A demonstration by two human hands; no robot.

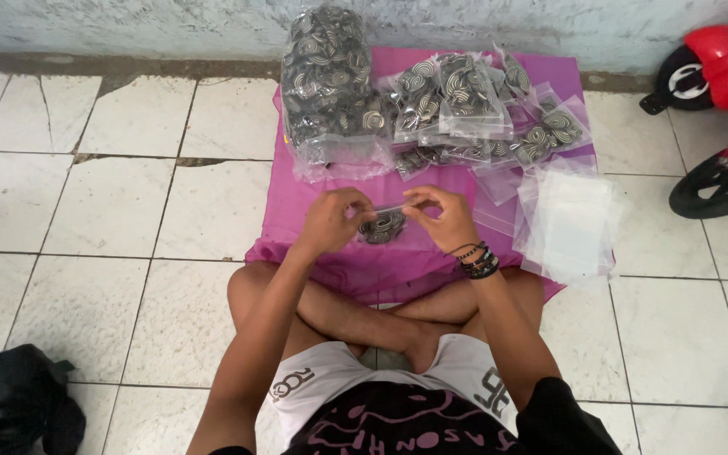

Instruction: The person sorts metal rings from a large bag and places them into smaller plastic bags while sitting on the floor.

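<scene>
The small clear plastic zip bag of dark spiral pieces [382, 224] hangs over the magenta cloth [313, 227] – long top edge running left to right, held between both hands. Left hand [330, 221] and right hand [441, 217] each pinch one end, equally near.

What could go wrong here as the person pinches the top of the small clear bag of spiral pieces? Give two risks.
1. The small bag hangs between the left hand and right hand; a poorly closed top might spill pieces onto the pink cloth.
2. The filled bags are heaped loosely and could slide onto the empty bags.
</scene>
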